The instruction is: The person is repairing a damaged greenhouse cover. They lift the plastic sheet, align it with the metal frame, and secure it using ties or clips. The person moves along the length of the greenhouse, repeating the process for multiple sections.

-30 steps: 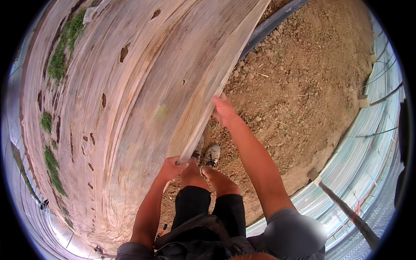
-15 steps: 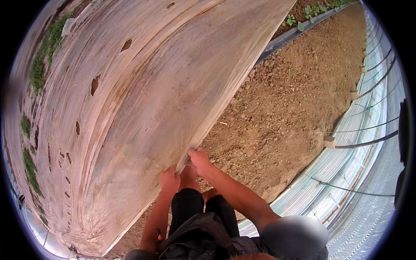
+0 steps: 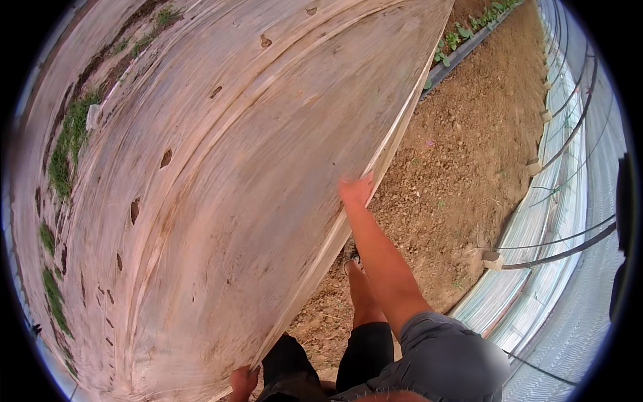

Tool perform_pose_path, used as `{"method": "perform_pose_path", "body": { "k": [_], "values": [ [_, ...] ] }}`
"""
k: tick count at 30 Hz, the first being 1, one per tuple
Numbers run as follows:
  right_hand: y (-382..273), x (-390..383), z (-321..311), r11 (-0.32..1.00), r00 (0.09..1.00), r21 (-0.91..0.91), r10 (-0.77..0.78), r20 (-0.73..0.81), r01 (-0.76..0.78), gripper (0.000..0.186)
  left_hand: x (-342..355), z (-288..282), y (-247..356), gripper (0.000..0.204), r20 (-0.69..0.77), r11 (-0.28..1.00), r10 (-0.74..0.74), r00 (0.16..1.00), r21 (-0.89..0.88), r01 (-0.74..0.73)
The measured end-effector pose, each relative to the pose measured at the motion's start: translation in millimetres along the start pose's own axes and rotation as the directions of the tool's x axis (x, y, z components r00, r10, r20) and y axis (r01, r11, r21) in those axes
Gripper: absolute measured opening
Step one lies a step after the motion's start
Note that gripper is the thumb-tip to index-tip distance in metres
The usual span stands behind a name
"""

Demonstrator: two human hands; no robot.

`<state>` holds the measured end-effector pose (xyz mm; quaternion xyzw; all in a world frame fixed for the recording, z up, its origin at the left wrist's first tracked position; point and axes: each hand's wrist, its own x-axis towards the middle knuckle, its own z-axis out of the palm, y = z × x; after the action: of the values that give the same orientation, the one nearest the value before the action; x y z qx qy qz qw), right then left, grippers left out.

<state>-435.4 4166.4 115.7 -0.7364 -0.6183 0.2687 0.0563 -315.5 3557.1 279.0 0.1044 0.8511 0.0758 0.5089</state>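
A wide sheet of thin, dusty, see-through plastic film (image 3: 254, 167) stretches across the left and middle, torn with small holes. Its edge runs slantwise from the bottom up to the far right. My right hand (image 3: 356, 189) reaches forward with the arm extended and grips this edge. Low down by my leg, my left hand (image 3: 244, 380) is closed on the same edge, partly cut off by the picture's lower side. Between the two hands the edge is pulled fairly straight.
Bare brown soil (image 3: 462, 154) lies right of the film. Green seedlings (image 3: 459, 37) grow beside a dark strip (image 3: 472, 59) at the far end. Along the right, a plastic side wall (image 3: 516, 288) has dark hoops standing at small blocks (image 3: 492, 260). Grass (image 3: 70, 144) grows far left.
My hands, close together before, are now far apart. The right one has moved forward along the film edge, the left one back toward my body. The view has moved forward slightly.
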Motion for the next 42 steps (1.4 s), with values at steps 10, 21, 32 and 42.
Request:
{"method": "perform_pose_path", "body": {
  "k": [10, 21, 32, 42],
  "values": [
    [29, 40, -190, 0.191, 0.499, 0.559, -0.287, 0.818, -0.807, 0.033, 47, -12, 201, 0.051, -0.582, 0.965, -0.252, 0.773, -0.213, 0.155],
    [83, 100, -185, 0.478, 0.578, 0.465, 0.116, 0.807, -0.745, 0.034, 118, -19, 336, 0.039, -0.175, 0.944, 0.065, 0.982, -0.307, -0.117],
    [-22, 147, -160, 0.308, 0.681, 0.689, -0.154, 0.716, -0.656, 0.027, 98, -82, 383, 0.078, -0.563, 0.973, 0.215, 0.798, 0.196, -0.124],
    [86, 169, -229, 0.272, 0.528, 0.519, -0.047, 0.848, -0.81, 0.044, 120, -2, 415, 0.039, -0.302, 0.973, 0.145, 0.942, -0.127, -0.191]
  ]
}}
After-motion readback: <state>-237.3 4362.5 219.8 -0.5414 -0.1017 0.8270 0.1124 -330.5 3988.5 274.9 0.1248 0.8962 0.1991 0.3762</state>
